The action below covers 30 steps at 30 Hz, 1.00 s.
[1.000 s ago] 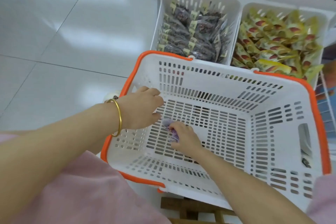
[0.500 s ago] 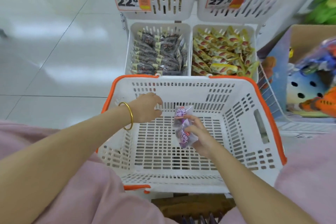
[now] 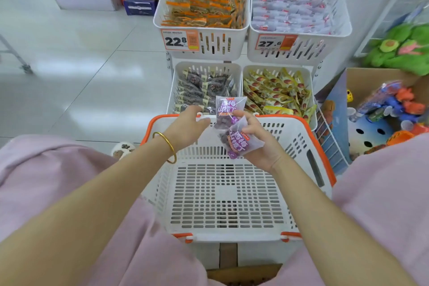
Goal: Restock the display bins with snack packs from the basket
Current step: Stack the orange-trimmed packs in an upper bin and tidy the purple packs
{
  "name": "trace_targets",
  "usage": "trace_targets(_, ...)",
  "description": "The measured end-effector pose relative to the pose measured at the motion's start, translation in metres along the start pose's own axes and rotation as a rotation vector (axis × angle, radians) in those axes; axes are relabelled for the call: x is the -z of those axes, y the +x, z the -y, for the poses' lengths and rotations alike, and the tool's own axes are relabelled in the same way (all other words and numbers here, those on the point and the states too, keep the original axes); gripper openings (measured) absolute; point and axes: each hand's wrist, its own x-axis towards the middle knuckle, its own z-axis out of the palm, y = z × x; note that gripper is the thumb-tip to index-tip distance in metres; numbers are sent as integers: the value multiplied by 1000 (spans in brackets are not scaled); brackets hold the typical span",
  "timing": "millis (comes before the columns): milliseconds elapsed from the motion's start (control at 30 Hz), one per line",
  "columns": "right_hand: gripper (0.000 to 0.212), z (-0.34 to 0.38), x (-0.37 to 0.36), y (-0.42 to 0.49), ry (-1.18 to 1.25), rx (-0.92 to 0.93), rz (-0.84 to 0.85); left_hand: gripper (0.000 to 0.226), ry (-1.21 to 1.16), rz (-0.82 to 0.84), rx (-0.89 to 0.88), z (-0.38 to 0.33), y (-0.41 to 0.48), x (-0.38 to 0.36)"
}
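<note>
The person's right hand (image 3: 257, 144) is holding two snack packs (image 3: 232, 126) in the air just above the far rim of the basket (image 3: 232, 237). The packs are small pillow-shaped bags of thin, crinkled film, partly clear and partly printed in purple, with dark pieces showing inside. The upper pack (image 3: 228, 108) is standing almost upright, its long axis running from near to far and its sealed top edge pointing toward the display bins; the thumb and a fingertip are pinching its lower part. The lower pack (image 3: 240, 144) is lying slanted across the palm with the printed face up, and the other fingers are curling under it. The left hand (image 3: 188, 127), wearing a smooth round gold-coloured bangle (image 3: 170, 148), is reaching toward the upper pack with its fingers close together and only slightly bent; I cannot tell if they are touching the film. The basket is of white hard plastic with many slots and an orange rim. Beyond it the near-left bin (image 3: 178, 69) is holding dark packs and the near-right bin (image 3: 308, 76) glossy yellow ones.
</note>
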Motion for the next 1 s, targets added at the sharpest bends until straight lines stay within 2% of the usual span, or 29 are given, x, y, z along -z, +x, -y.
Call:
trace_targets(167,79,19,4,-7,34,-35,100,51,-304,-5,98,-14,11,-2)
trace_targets(300,84,33,16,-12,28,-42,65,48,-375,24,125,-24,22,-12)
trace_targets(600,76,57,19,-10,17,-46,100,42,-550,128,157,-42,39,-30)
trace_targets(667,66,63,19,-8,17,-54,108,33,-623,154,162,-47,42,-34)
trace_targets(767,50,70,21,-8,-9,-72,114,31,-666,178,169,-51,49,-39)
trace_targets(933,67,77,38,-5,-26,-103,127,33,-776,289,179,-54,59,-44)
trace_targets(1000,70,80,42,-2,-30,-111,122,27,-844,327,142,-57,61,-45)
